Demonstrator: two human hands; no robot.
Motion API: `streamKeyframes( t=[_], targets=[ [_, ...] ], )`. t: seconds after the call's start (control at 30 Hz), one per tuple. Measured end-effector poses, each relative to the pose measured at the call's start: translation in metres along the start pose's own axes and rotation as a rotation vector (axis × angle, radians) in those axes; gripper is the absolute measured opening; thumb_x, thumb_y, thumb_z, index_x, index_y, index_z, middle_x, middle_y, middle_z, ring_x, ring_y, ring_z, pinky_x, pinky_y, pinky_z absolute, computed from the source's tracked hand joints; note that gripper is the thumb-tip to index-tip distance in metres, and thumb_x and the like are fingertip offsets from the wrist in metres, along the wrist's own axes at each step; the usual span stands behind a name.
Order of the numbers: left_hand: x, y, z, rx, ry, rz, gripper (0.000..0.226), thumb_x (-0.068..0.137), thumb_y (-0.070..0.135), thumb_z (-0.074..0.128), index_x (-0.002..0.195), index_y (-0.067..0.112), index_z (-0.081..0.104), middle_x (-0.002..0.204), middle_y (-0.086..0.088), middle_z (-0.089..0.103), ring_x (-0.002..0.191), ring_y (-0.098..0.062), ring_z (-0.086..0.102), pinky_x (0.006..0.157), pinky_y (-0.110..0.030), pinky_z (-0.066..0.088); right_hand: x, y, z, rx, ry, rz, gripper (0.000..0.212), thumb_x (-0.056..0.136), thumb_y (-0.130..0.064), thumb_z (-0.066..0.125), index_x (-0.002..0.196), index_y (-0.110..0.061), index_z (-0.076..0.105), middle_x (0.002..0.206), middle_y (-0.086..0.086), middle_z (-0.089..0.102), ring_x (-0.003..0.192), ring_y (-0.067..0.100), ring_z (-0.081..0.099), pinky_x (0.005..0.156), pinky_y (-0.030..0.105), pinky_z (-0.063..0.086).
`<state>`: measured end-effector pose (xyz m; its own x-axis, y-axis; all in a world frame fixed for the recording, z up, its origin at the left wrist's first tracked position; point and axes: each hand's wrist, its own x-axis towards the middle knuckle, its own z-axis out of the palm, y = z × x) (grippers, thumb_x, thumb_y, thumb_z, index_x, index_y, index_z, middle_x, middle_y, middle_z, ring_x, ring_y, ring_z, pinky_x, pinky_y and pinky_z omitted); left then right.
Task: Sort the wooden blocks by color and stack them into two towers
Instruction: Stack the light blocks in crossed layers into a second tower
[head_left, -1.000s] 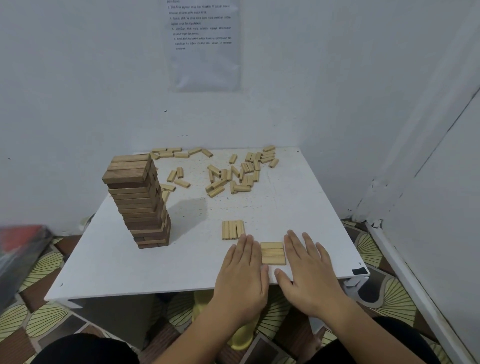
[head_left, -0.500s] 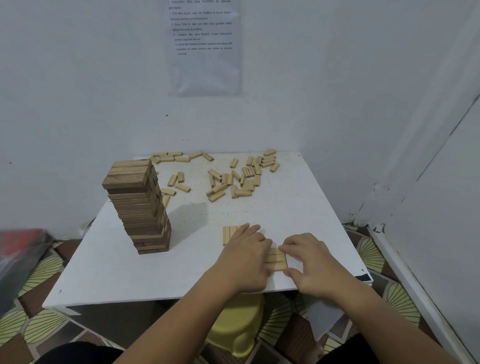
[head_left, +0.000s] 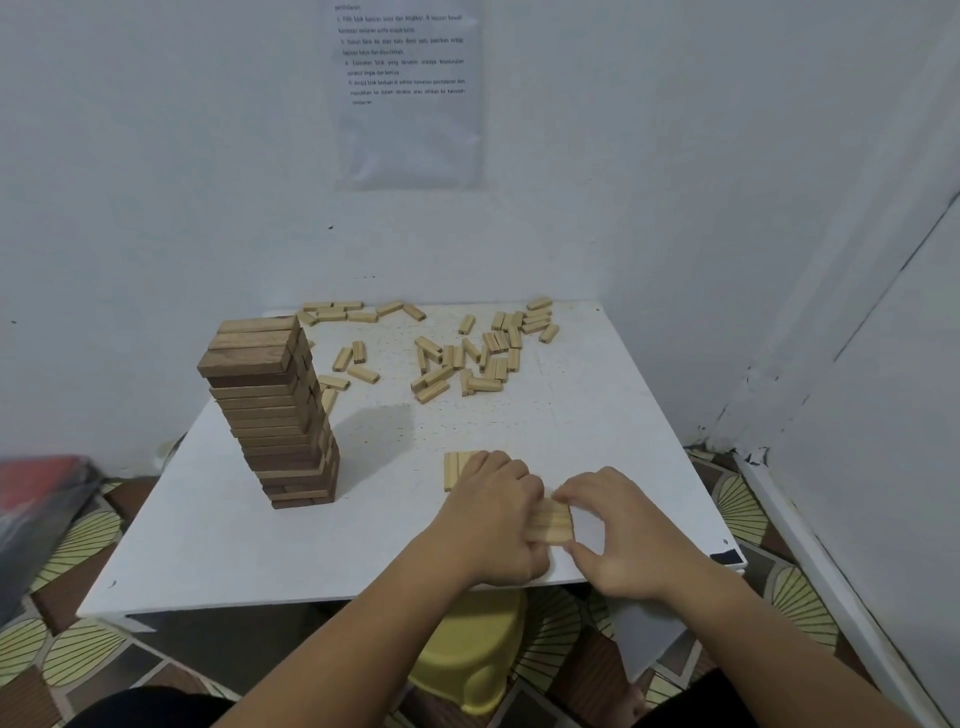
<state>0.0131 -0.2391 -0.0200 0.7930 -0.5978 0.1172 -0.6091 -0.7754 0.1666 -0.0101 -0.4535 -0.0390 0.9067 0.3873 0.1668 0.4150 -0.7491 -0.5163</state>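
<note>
A tall tower of dark brown blocks (head_left: 278, 415) stands on the left of the white table (head_left: 218, 540). Several light blocks (head_left: 467, 358) lie scattered at the far side. Near the front edge, my left hand (head_left: 493, 512) and my right hand (head_left: 618, 530) grip a row of three light blocks (head_left: 551, 521) from both sides, fingers curled round its ends. Just behind my left hand lies another row of light blocks (head_left: 457, 467), partly hidden by my knuckles.
White walls close in behind and to the right of the table. A yellow stool (head_left: 467, 660) stands under the front edge on a patterned floor. A red and dark object (head_left: 36, 499) lies blurred at the far left.
My hands lay flat beside the row of three light blocks a second ago. They have since curled in and closed on it from both sides.
</note>
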Motion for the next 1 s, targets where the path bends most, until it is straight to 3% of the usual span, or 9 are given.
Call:
streamKeyframes(
  t=[0.1,0.2,0.33,0.47,0.7,1.0],
  targets=[
    [-0.005,-0.009,-0.007,-0.11,0.051,-0.039,0.051,0.073,0.058,0.056,0.111,0.025,0.062,0.102,0.01,0.055,0.102,-0.014,0.043,0.098,-0.031,0.036,0.005,-0.007,-0.003,0.067,0.051,-0.006,0.058,0.078,-0.044,0.067,0.133,-0.031,0.055,0.118,-0.021,0.056,0.111,0.003,0.048,0.097,0.029,0.044],
    [-0.01,-0.032,-0.022,-0.239,0.095,-0.098,0.058,0.068,0.06,0.064,0.115,0.027,0.063,0.104,0.013,0.054,0.103,-0.011,0.042,0.093,-0.03,0.037,0.028,-0.021,-0.006,0.065,0.073,-0.07,0.048,0.079,-0.041,0.07,0.125,-0.031,0.059,0.115,-0.019,0.057,0.108,0.006,0.049,0.094,0.024,0.041],
    [-0.014,-0.064,-0.037,-0.35,0.076,-0.211,0.065,0.068,0.056,0.07,0.127,0.028,0.063,0.114,0.015,0.057,0.113,-0.009,0.045,0.1,-0.034,0.044,0.066,-0.035,-0.001,0.05,0.054,-0.131,0.04,0.081,-0.037,0.07,0.119,-0.028,0.063,0.116,-0.019,0.061,0.104,0.005,0.047,0.09,0.022,0.042],
    [-0.015,-0.089,-0.037,-0.384,0.062,-0.28,0.077,0.073,0.055,0.075,0.143,0.032,0.053,0.127,0.017,0.056,0.125,-0.006,0.042,0.109,-0.035,0.04,0.095,-0.036,0.014,0.061,0.023,-0.129,0.037,0.078,-0.036,0.066,0.114,-0.026,0.066,0.114,-0.016,0.063,0.099,0.002,0.044,0.086,0.019,0.039],
    [-0.014,-0.103,-0.028,-0.331,0.076,-0.256,0.063,0.08,0.048,0.075,0.137,0.03,0.058,0.127,0.013,0.06,0.122,-0.009,0.045,0.107,-0.038,0.041,0.111,-0.027,0.03,0.027,0.0,-0.134,0.036,0.079,-0.038,0.068,0.113,-0.027,0.069,0.113,-0.016,0.063,0.098,0.002,0.044,0.087,0.021,0.04],
    [-0.012,-0.105,-0.023,-0.309,0.069,-0.235,0.062,0.081,0.049,0.076,0.137,0.031,0.058,0.125,0.013,0.061,0.12,-0.009,0.046,0.106,-0.038,0.042,0.111,-0.025,0.032,0.002,-0.018,-0.14,0.038,0.078,-0.044,0.065,0.112,-0.028,0.069,0.11,-0.018,0.061,0.097,0.003,0.043,0.087,0.025,0.043]
  ],
)
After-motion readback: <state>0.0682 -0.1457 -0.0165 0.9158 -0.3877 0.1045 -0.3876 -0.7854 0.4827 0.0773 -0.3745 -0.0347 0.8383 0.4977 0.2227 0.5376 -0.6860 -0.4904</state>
